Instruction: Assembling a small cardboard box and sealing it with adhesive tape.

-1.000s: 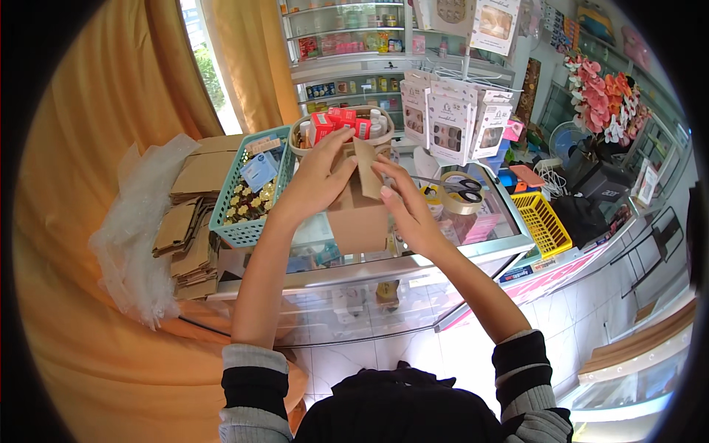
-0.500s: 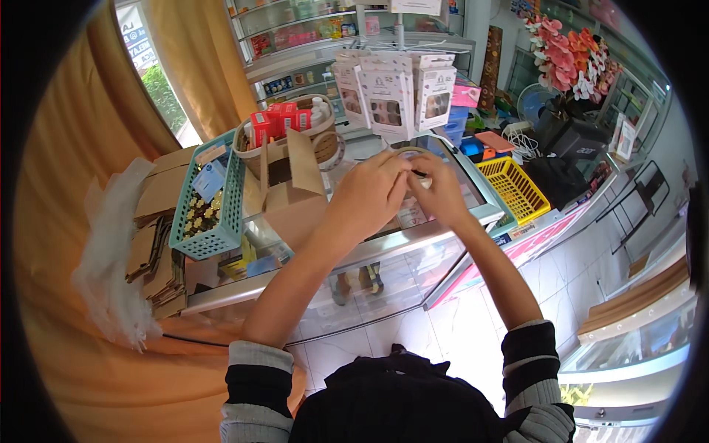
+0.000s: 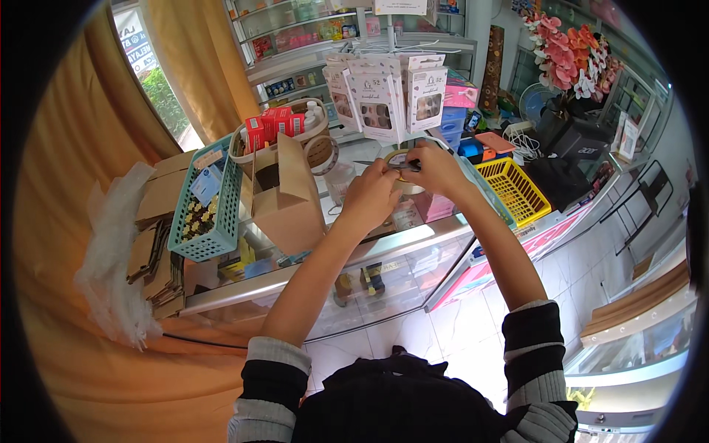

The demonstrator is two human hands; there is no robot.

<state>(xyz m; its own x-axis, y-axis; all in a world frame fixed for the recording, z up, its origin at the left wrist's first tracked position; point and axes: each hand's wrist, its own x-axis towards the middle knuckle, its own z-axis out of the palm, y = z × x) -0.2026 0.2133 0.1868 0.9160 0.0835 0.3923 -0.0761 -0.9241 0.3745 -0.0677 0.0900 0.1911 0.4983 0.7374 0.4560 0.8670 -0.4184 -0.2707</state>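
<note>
Above the glass counter [image 3: 347, 260], my right hand [image 3: 443, 176] is closed around the dark handles of a pair of scissors [image 3: 404, 167]. Their blades point left, past the fingertips of my left hand [image 3: 369, 196]. Those fingers are pressed together close beside the scissors; whatever they pinch is too small to make out. A yellowish roll of tape [image 3: 397, 157] shows just behind and between the hands, partly hidden by them. Left of my left hand stands an open cardboard box [image 3: 289, 214] with its flaps up.
A teal basket [image 3: 233, 210] and a wicker basket [image 3: 319, 152] with red boxes stand to the left. Hanging packs [image 3: 375, 96] on a rack are straight ahead. A yellow basket [image 3: 517, 190] sits at the right. Flattened cardboard and clear plastic [image 3: 118, 255] lie far left.
The hands, pressed together before, have moved slightly apart. Scissors now show in my right hand, and more of the tape roll is visible. The cardboard box appears shifted and turned.
</note>
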